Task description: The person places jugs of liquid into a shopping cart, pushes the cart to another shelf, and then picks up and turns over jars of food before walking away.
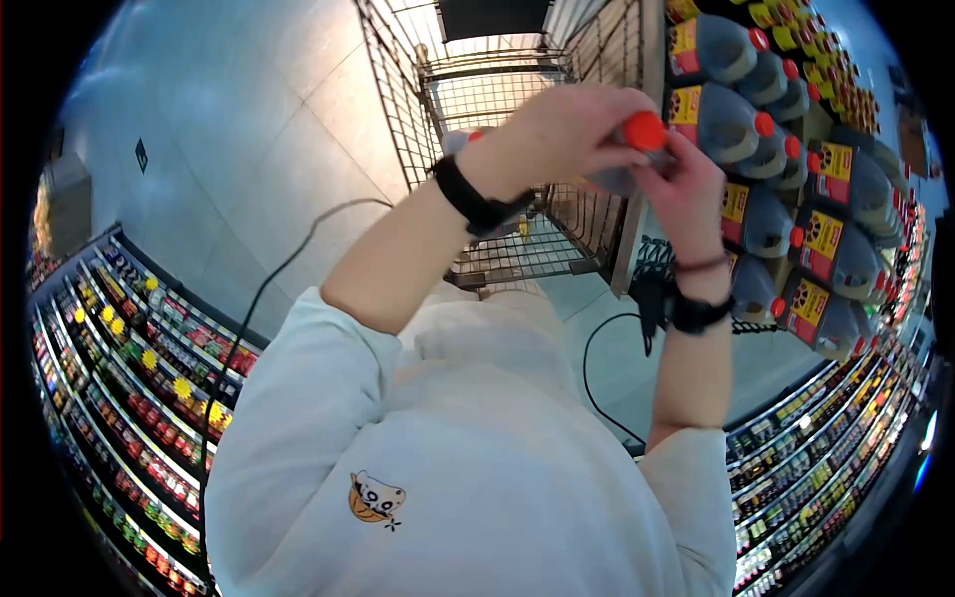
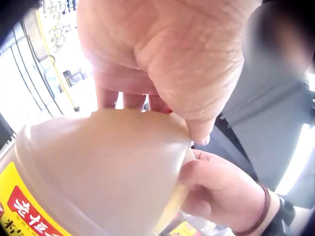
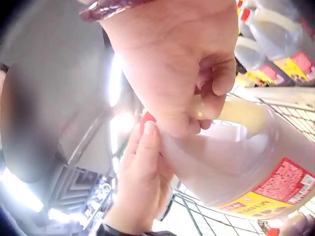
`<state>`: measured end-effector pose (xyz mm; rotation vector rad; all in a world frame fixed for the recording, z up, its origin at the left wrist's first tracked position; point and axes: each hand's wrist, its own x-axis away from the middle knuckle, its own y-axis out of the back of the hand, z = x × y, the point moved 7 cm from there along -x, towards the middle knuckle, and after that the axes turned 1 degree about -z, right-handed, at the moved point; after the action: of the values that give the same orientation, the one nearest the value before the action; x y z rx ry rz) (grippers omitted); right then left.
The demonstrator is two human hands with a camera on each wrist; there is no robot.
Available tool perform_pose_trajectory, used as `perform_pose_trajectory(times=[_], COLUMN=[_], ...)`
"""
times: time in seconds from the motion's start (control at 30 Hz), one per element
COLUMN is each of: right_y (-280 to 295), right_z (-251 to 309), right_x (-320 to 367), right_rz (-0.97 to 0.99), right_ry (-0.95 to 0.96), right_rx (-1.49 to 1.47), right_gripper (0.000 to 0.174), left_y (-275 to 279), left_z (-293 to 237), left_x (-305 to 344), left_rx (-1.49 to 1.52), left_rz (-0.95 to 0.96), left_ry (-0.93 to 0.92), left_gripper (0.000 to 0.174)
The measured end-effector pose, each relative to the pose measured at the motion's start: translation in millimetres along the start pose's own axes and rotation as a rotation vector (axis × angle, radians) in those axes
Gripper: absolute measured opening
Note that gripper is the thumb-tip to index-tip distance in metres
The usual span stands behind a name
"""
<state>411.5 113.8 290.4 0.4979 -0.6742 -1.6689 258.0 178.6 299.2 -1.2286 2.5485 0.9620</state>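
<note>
A large clear plastic jug (image 2: 108,162) with a red cap (image 1: 644,130), a yellow and red label and a moulded handle is held over a shopping cart (image 1: 497,90). My right hand (image 3: 177,73) grips the handle (image 3: 241,115), its fingers curled through the loop. At the neck, just below the cap, my left hand (image 1: 567,134) has its thumb on one side and fingers on the other, as the right wrist view shows. In the right wrist view the jug lies tilted, cap end toward the hands. The hands hide most of it in the head view.
Beside the cart, similar red-capped jugs (image 1: 711,119) stand stacked on the right. Another jug (image 1: 456,144) shows inside the cart behind my left wrist. Long shelves of goods (image 1: 149,398) run at the lower left and right. A black cable (image 1: 269,289) hangs near my left arm.
</note>
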Motion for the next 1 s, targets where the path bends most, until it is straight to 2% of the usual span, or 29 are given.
perform_pose_trajectory(times=[0.03,0.13,0.2,0.27,0.3,0.33,0.4,0.47,0.53,0.57,0.6,0.67,0.7,0.73,0.8,0.87,0.93,1.0], right_y=[-27.1,-119.9,-177.2,-234.0,-258.3,-275.8,-316.4,-350.7,-379.4,-391.7,-398.2,-407.9,-411.7,-416.1,-424.3,-428.9,-435.6,-422.1], right_z=[7.1,-0.8,-4.0,-27.5,-35.4,-36.2,-51.3,-84.9,-115.1,-133.0,-129.1,-116.6,-116.3,-122.9,-121.5,-134.5,-162.0,-165.7], right_x=[-14.2,-51.6,-72.0,-92.8,-102.8,-110.3,-118.2,-118.4,-121.8,-116.2,-121.2,-120.5,-119.8,-119.9,-122.1,-123.6,-119.2,-113.7], right_rz=[0.040,0.102,0.144,0.231,0.284,0.307,0.499,0.571,0.654,0.679,0.692,0.877,0.894,0.897,0.885,0.871,0.901,0.867], right_ry=[0.029,0.070,0.107,0.088,0.069,0.078,0.017,0.061,0.003,-0.037,-0.038,-0.011,0.008,-0.001,0.194,0.134,-0.323,-0.385], right_rx=[0.077,0.031,0.158,0.159,0.153,0.155,0.260,0.158,0.037,-0.130,-0.127,0.174,0.218,0.218,0.255,0.236,-0.067,0.015], right_gripper=[0.031,0.030,0.028,0.028,0.028,0.028,0.030,0.034,0.040,0.041,0.041,0.038,0.030,0.030,0.023,0.019,0.018,0.023], left_y=[11.3,43.9,54.7,50.8,44.2,36.0,30.4,16.4,-0.1,-8.8,-16.8,-32.8,-35.8,-34.6,-35.6,-37.0,-33.8,-41.3], left_z=[25.6,92.5,130.0,171.3,192.6,208.2,232.7,250.1,265.4,272.6,282.5,297.7,303.9,305.2,307.9,307.0,298.7,303.9], left_x=[9.5,47.0,71.6,99.7,111.9,123.7,145.0,161.1,170.3,172.7,174.2,184.1,186.2,185.7,188.9,189.8,183.3,182.2], left_rx=[-0.036,-0.115,-0.182,-0.290,-0.306,-0.307,-0.364,-0.381,-0.425,-0.470,-0.466,-0.550,-0.509,-0.503,-0.529,-0.490,-0.697,-0.731], left_rz=[0.089,0.086,0.075,-0.078,-0.078,-0.091,-0.239,-0.140,-0.118,-0.051,-0.055,-0.054,0.031,0.039,0.164,0.231,0.066,0.113], left_ry=[0.111,0.211,0.283,0.323,0.438,0.460,0.493,0.745,0.888,0.947,0.960,1.038,1.095,1.097,1.125,1.129,1.012,0.987], left_gripper=[0.046,0.044,0.039,0.034,0.030,0.030,0.028,0.026,0.029,0.030,0.030,0.039,0.050,0.050,0.052,0.053,0.028,0.028])
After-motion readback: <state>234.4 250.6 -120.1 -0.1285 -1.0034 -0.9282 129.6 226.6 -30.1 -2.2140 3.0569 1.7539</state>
